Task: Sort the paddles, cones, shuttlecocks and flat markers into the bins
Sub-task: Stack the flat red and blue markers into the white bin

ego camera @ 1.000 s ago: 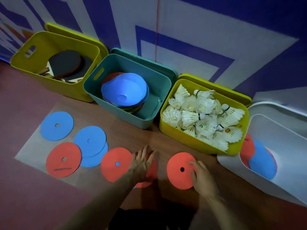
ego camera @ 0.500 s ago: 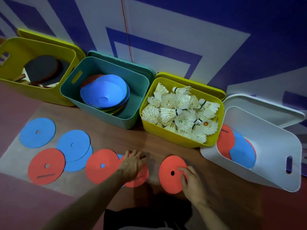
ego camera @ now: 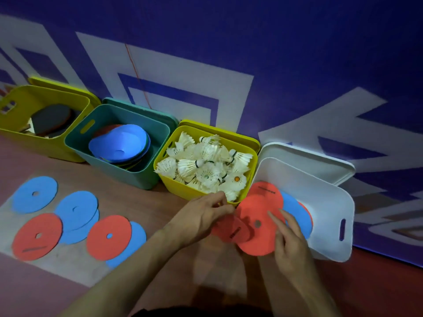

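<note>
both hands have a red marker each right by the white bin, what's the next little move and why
Probably carry both markers a little further right and drop them into the white bin. The right hand holds a red flat marker at its mouth, the left hand a second red marker beside it, and flat markers already lie inside that bin.

Dim, bluish cast overall. Brightest on white bin [ego camera: 325, 202] and shuttlecocks [ego camera: 206, 165]. Motion blur on both hands and forearms. Soft shadow beneath wrists. Wide-angle bowing at edges; wall pattern [ego camera: 251, 65] smeared, corners dark.
</note>
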